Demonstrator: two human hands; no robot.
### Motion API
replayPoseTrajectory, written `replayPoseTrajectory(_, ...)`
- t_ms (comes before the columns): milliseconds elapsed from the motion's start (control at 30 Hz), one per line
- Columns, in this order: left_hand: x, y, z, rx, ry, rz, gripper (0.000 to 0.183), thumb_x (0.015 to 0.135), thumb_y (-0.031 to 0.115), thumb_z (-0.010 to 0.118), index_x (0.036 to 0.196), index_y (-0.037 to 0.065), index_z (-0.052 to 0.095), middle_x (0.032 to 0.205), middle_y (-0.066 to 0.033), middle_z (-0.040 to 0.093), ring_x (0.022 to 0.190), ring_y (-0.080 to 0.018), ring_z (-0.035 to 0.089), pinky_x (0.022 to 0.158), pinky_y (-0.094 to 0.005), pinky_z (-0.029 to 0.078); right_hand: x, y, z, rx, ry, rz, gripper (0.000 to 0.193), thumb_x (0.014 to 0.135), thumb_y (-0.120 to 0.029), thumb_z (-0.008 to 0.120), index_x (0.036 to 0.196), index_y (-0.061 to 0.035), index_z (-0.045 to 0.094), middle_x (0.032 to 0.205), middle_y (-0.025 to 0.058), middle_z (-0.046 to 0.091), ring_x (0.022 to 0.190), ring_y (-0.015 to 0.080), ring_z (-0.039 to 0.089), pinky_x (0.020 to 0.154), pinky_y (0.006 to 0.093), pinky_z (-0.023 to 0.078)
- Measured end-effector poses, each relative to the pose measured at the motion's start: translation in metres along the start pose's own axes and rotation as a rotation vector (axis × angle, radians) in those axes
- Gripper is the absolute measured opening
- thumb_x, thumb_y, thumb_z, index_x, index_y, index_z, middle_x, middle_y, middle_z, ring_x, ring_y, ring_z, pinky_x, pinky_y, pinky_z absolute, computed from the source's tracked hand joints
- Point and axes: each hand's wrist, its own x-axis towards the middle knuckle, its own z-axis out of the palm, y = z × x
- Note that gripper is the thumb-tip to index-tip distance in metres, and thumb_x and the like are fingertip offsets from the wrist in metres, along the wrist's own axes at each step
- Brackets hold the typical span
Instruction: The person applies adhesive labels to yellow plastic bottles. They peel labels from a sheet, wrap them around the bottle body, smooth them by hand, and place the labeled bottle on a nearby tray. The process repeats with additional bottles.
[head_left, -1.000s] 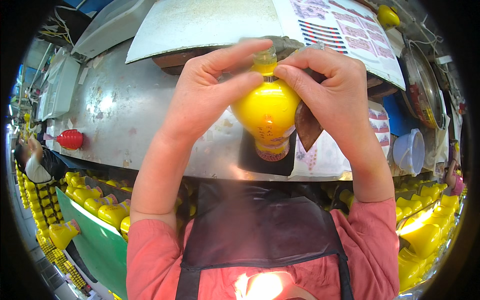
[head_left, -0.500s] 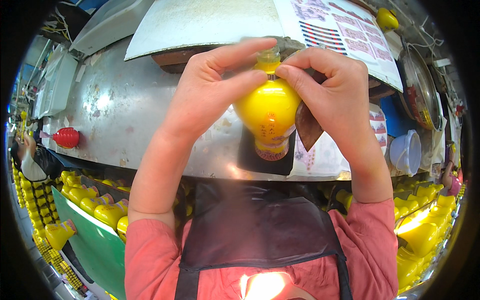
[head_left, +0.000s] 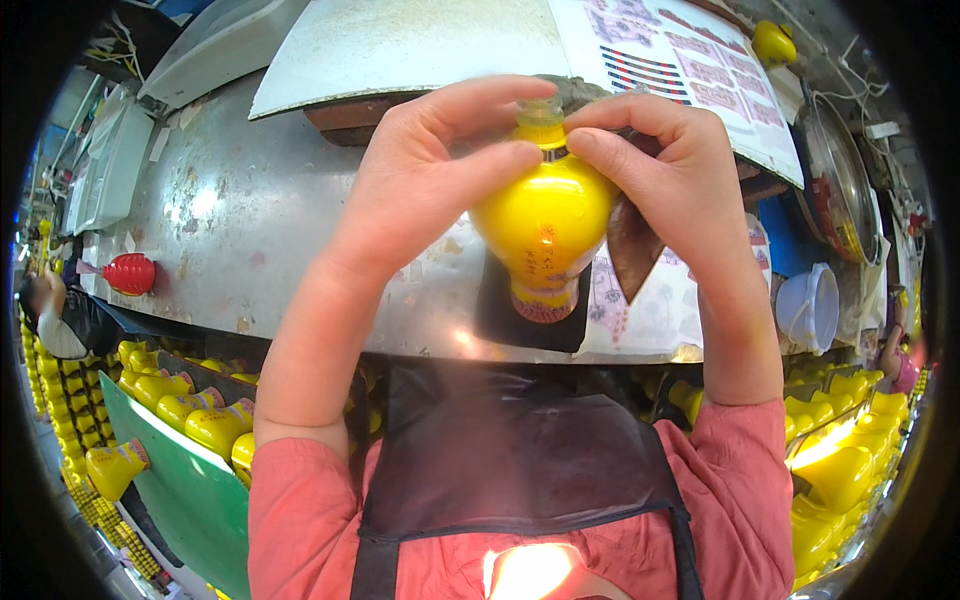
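Scuffed grey sheet metal (head_left: 230, 220) covers the bench, with a white flat board (head_left: 400, 50) along its far side. On the near side, a glossy yellow, round-shouldered bottle (head_left: 545, 215) shows over a flat black pad (head_left: 500, 310), its neck toward the far side; whether it leans is hard to judge. The left hand (head_left: 420, 160) spreads thumb and forefinger well apart, the thumb tip touching the bottle's neck and the forefinger reaching beside its clear, glassy mouth. The right hand (head_left: 665, 160) brings thumb and forefinger close together at the neck's right side, against a thin dark patterned band (head_left: 555, 154) (its right end disappears behind the thumb). Both hands' remaining fingers are hidden, so their grip cannot be told. Below the right hand, a brown, flat, pointed piece (head_left: 632, 260) juts out, its upper part covered.
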Motion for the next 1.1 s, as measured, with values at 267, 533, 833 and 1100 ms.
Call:
replayPoseTrajectory(267,0.013,0.003,-0.011,-0.038,-0.128,-0.025,0.033,0.089,0.001,0.073,0.121,0.001,0.067,0.116,-0.0049,0.072,0.111,-0.0138,0.067,0.098,-0.03,0.054,0.017,0.01,-0.012,0.058,-0.191,0.202,0.021,0.09,-0.015,0.078,0.101,0.0034,0.078,0.091,0.0052,0.075,0.083,0.0087,0.068,0.074,0.0234,0.053)
replayPoseTrajectory(533,0.009,0.001,-0.003,-0.008,-0.056,0.019,0.029,0.088,0.003,0.075,0.116,0.0,0.067,0.11,-0.0042,0.071,0.107,-0.0116,0.067,0.097,-0.0291,0.053,0.023,0.003,-0.013,-0.007,-0.24,0.161,0.022,0.088,-0.016,0.08,0.099,0.0028,0.079,0.085,0.0035,0.074,0.078,0.0074,0.067,0.072,0.0233,0.053)
replayPoseTrajectory(833,0.003,0.003,0.004,0.184,0.027,0.048,0.027,0.089,0.008,0.076,0.114,0.001,0.067,0.107,-0.0025,0.071,0.107,-0.0116,0.065,0.098,-0.0302,0.052,0.019,0.003,-0.012,0.012,-0.237,0.199,0.022,0.088,-0.015,0.079,0.1,0.0032,0.078,0.087,0.0045,0.075,0.078,0.0075,0.067,0.071,0.0231,0.054)
replayPoseTrajectory(1100,-0.001,0.005,-0.007,-0.026,-0.117,0.021,0.031,0.092,0.004,0.071,0.123,0.001,0.067,0.117,-0.003,0.071,0.116,-0.0124,0.064,0.103,-0.0307,0.05,0.015,0.008,-0.014,0.073,-0.226,0.132,0.027,0.086,-0.022,0.075,0.095,0.0034,0.079,0.08,0.0068,0.075,0.076,0.01,0.07,0.071,0.0249,0.055)
